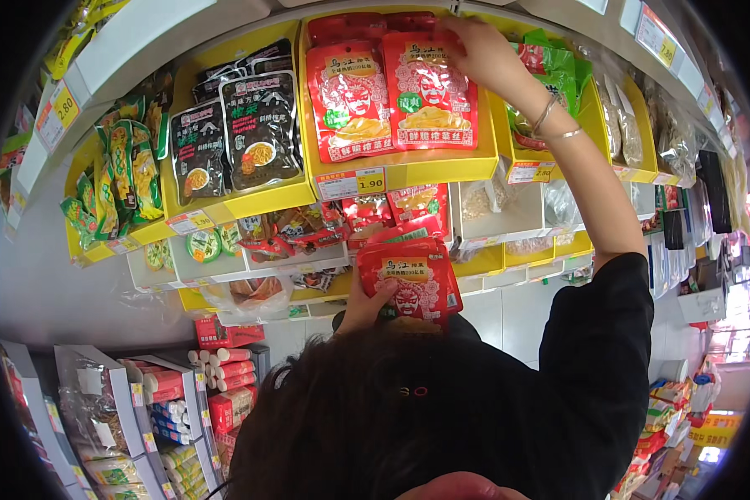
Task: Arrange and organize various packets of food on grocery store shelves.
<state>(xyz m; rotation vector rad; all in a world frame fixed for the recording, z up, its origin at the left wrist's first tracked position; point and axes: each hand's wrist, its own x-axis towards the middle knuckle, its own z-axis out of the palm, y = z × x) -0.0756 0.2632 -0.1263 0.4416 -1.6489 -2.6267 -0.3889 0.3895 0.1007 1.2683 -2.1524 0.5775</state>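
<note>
My left hand [365,306] holds a small stack of red pickled-vegetable pouches [412,281] low in front of my body, its thumb across the front pouch. My right hand [478,53] reaches up to the yellow shelf bin [406,169]. Its fingers are at the top right corner of a red pouch [434,100] standing there; some fingers are hidden, and whether they grip it is unclear. Beside that pouch, to the left, leans another red pouch [352,103] with the same printed mask. More red pouches [348,28] show behind these two.
Black pouches [260,131] fill the compartment to the left, and green pouches [547,81] the one to the right. An upper shelf edge [653,37] curves overhead. Lower tiers [500,232] hold bagged goods. Stocked shelves [134,400] stand at the lower left.
</note>
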